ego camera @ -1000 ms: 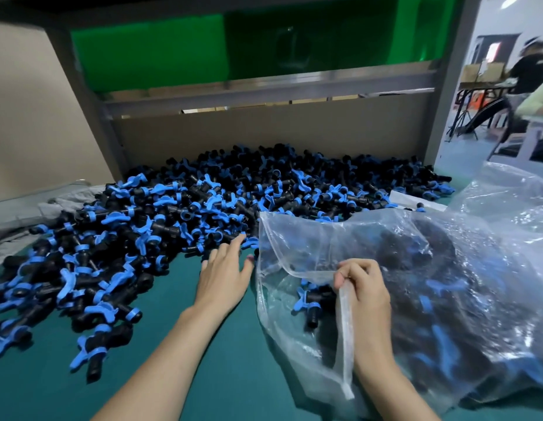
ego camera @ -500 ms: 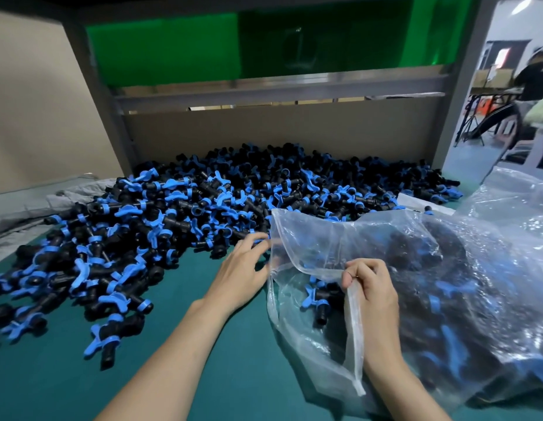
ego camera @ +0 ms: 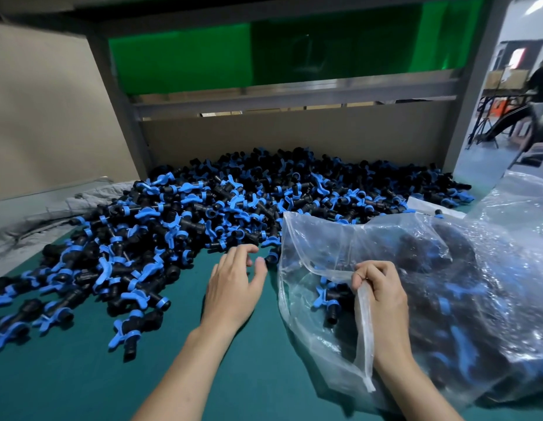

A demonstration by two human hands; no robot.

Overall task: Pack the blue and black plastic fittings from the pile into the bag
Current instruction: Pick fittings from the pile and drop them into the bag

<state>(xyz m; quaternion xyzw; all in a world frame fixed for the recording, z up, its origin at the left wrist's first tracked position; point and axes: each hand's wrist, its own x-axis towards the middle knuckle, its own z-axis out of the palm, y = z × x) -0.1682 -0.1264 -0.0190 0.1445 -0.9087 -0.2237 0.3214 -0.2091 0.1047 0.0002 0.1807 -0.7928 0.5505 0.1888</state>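
A pile (ego camera: 234, 208) of blue and black fittings (ego camera: 161, 214) is spread over the middle and left of the frame. It is heaped on a teal surface (ego camera: 82, 387) and banked against a cardboard wall (ego camera: 294, 135) at the back. A clear bag (ego camera: 446, 268) is laid on its side at the right of the frame, with its mouth turned toward the pile. Its far part is filled with fittings, seen dimly through the plastic. One fitting (ego camera: 334, 302) is seen just inside the mouth.

The lower rim of the mouth is pinched by the right hand (ego camera: 379, 293), whose fingers are curled round a gathered strip of plastic. The mouth is thereby held agape. The left hand (ego camera: 234, 287) is held palm down over the surface at centre frame, just left of the mouth. Its fingers are loosely bent and spread, and nothing is gripped. Another fitting lies just beside its thumb tip, against the bag's rim; whether it is touched cannot be told.

A grey cloth (ego camera: 30, 220) is bunched at the left edge, beside the pile. A second bag (ego camera: 525, 199) is seen at the upper right, behind the first. A white slip (ego camera: 431, 206) is laid at the pile's right end. A green panel (ego camera: 179, 59) is set across the top of the frame.
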